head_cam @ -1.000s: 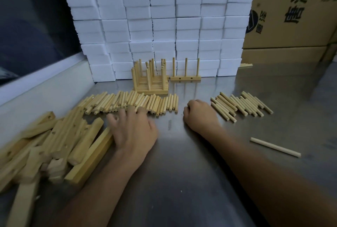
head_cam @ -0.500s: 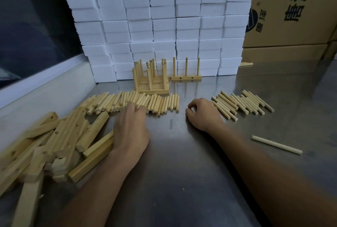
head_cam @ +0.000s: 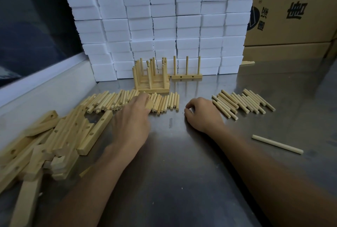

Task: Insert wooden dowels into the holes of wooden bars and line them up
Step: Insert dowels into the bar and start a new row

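Note:
A long row of short wooden dowels [head_cam: 109,101] lies across the middle of the steel table [head_cam: 182,172]. My left hand [head_cam: 133,119] reaches forward with fairly straight fingers whose tips rest on that row. My right hand [head_cam: 202,113] rests on the table with loosely curled fingers and nothing visible in it, just left of a second dowel group [head_cam: 242,102]. Behind the row stands a cluster of bars with upright dowels [head_cam: 151,80]. Beside it stands a single bar with three upright dowels [head_cam: 187,76]. A pile of drilled wooden bars [head_cam: 60,135] lies at the left.
One longer dowel [head_cam: 277,144] lies alone at the right. A wall of white foam blocks [head_cam: 164,16] stands at the back, with cardboard boxes [head_cam: 295,7] to its right. A raised ledge [head_cam: 45,88] runs along the table's left side.
My left hand has moved forward from beside the bar pile onto the dowel row. My right hand has loosened from a fist and shifted slightly right.

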`<state>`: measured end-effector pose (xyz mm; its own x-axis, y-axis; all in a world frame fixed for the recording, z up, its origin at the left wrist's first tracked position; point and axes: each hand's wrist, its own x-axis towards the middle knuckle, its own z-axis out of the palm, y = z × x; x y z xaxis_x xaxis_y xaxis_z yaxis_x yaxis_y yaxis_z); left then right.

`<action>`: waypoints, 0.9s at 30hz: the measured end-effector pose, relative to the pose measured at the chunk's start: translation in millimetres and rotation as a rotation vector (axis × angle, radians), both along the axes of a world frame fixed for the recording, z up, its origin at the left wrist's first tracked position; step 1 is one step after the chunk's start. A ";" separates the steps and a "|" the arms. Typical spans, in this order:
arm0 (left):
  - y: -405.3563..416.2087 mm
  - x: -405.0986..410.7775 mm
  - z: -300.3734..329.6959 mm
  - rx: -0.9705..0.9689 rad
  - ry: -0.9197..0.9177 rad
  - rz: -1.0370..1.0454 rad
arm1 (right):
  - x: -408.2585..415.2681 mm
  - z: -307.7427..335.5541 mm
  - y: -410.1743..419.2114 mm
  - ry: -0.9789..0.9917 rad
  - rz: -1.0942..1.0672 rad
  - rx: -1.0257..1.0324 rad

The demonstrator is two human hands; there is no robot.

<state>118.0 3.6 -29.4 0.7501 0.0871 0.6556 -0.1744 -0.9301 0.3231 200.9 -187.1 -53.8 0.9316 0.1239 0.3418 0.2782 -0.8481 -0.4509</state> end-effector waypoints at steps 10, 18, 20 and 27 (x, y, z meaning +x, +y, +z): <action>-14.7 2.2 6.0 -1.130 0.295 -0.265 | -30.1 11.3 22.2 0.152 0.274 0.749; -13.2 0.4 7.4 -1.250 0.404 -0.407 | -35.9 21.8 24.1 0.492 0.551 1.014; -14.2 0.9 6.6 -1.217 0.419 -0.402 | -35.2 20.9 23.9 0.497 0.570 1.035; -13.9 1.7 2.4 -1.072 0.587 -0.473 | -32.5 16.0 24.5 0.458 0.430 1.148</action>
